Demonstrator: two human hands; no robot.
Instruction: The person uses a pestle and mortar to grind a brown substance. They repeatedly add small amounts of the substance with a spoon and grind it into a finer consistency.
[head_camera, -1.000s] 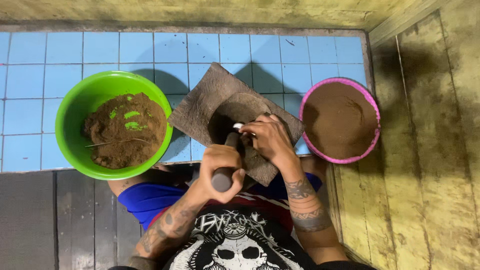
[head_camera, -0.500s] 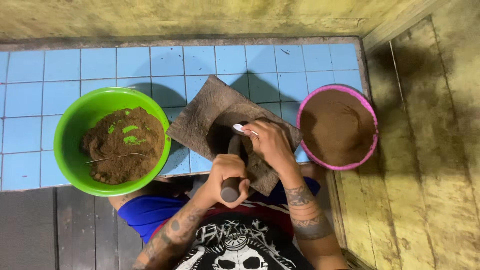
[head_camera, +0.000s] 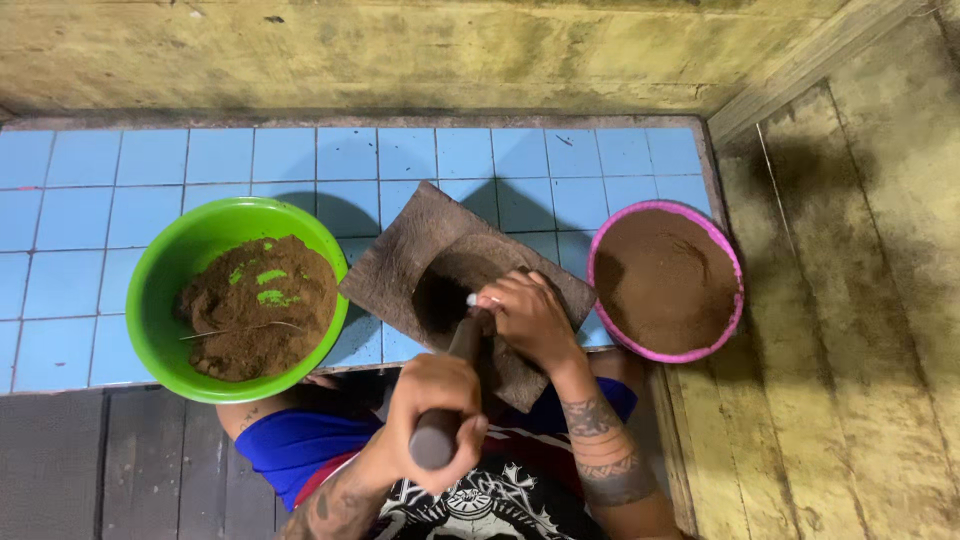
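A square brown stone mortar (head_camera: 405, 270) rests on my lap at the edge of the blue tiled ledge, with a dark hollow in its middle. My left hand (head_camera: 432, 410) grips the upper end of a thick wooden pestle (head_camera: 462, 340) that reaches into the hollow. My right hand (head_camera: 528, 318) is closed around the pestle's lower part, over the hollow, with something small and white at the fingertips. What lies under the right hand is hidden.
A green bowl (head_camera: 170, 262) of coarse brown matter with green bits stands left of the mortar. A pink bowl (head_camera: 722, 262) of fine brown powder stands to the right. Blue tiles (head_camera: 120, 180) lie behind, wooden planks (head_camera: 860, 330) to the right.
The view has shifted slightly. Both hands stay on the pestle, which has shifted a little in the mortar's hollow.
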